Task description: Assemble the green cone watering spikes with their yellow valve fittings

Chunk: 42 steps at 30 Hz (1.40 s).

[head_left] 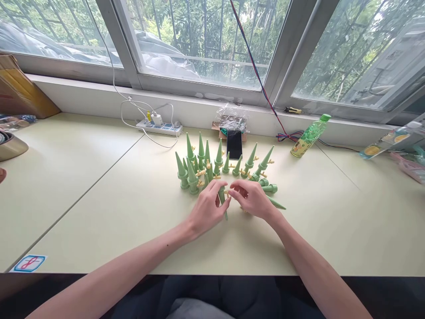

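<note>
My left hand [206,207] is closed around a green plant watering spike [222,200], its tip pointing down toward the table. A small yellow valve [226,193] sticks out of the spike's side, facing right. At the valve's outer end, my right hand [255,198] has its thumb and fingers pinched together; the exact contact is partly hidden. Behind my hands stand several green spikes [182,173], points up, many with yellow valves. Beside my right hand, more green spike parts [270,188] lie on their sides, partly covered by it.
Toward the window lie a black phone [234,144], crumpled clear plastic wrap [232,118] and a white power strip [160,127] with cables. A green-capped bottle [310,135] stands at the right back. A cardboard box [25,88] is at the far left, and a numbered sticker [29,263] marks the front edge.
</note>
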Each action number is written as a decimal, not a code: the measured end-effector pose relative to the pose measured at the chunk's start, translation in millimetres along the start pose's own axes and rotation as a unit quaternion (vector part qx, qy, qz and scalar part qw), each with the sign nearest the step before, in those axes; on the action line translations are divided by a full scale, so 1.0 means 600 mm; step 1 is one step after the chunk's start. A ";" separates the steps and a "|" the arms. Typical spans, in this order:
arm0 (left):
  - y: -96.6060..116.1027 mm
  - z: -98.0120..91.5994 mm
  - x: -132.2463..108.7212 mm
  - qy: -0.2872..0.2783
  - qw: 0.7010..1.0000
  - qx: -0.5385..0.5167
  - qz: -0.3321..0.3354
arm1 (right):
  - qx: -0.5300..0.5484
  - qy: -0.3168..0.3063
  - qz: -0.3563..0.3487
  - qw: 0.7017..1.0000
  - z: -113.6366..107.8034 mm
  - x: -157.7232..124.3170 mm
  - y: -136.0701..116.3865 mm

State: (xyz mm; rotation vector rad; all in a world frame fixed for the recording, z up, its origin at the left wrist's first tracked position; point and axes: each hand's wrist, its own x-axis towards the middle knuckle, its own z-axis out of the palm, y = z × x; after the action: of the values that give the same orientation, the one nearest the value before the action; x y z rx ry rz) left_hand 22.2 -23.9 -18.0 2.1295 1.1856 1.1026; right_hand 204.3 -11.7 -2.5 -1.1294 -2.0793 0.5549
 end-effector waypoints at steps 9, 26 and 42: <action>0.002 -0.001 0.001 -0.005 1.000 -0.003 -0.002 | 0.000 -0.015 -0.018 1.000 0.002 -0.001 0.002; 0.001 0.001 -0.001 -0.010 1.000 -0.011 -0.005 | -0.008 -0.027 -0.004 1.000 0.002 -0.001 -0.001; 0.000 0.000 -0.003 -0.011 1.000 -0.012 0.006 | -0.019 -0.028 0.006 0.999 0.003 0.002 0.000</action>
State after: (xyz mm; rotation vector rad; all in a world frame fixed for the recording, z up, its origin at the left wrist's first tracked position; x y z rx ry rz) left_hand 21.8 -25.5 -18.5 2.1274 1.1462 1.0912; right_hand 202.8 -10.9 -3.3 -1.1603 -2.1410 0.5618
